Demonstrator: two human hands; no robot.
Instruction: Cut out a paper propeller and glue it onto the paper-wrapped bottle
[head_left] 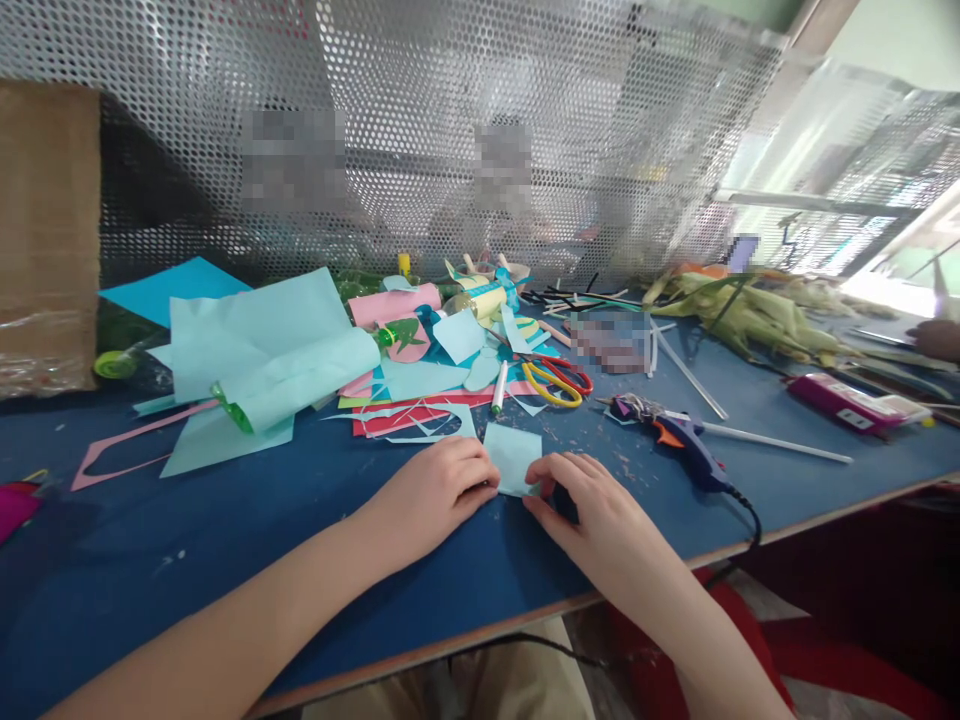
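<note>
A small light blue paper square [513, 455] lies on the blue table between my two hands. My left hand [442, 488] has its fingers closed at the paper's left edge. On the opposite side, my right hand [583, 498] grips the right edge, thumb and fingertips bent around it. Just beyond the square lies a white marker with a green tip [499, 388]. Scissors with yellow and red handles [555, 382] rest behind it, amid light blue, pink and red paper scraps.
A blue glue gun [686, 440] with a cord lies at right, near white glue sticks [780, 443]. Large light blue paper [262, 340] and a cardboard piece [49, 240] are at left. Corn husks [750, 315] and a purple box [847, 402] sit far right. A perforated metal screen stands behind.
</note>
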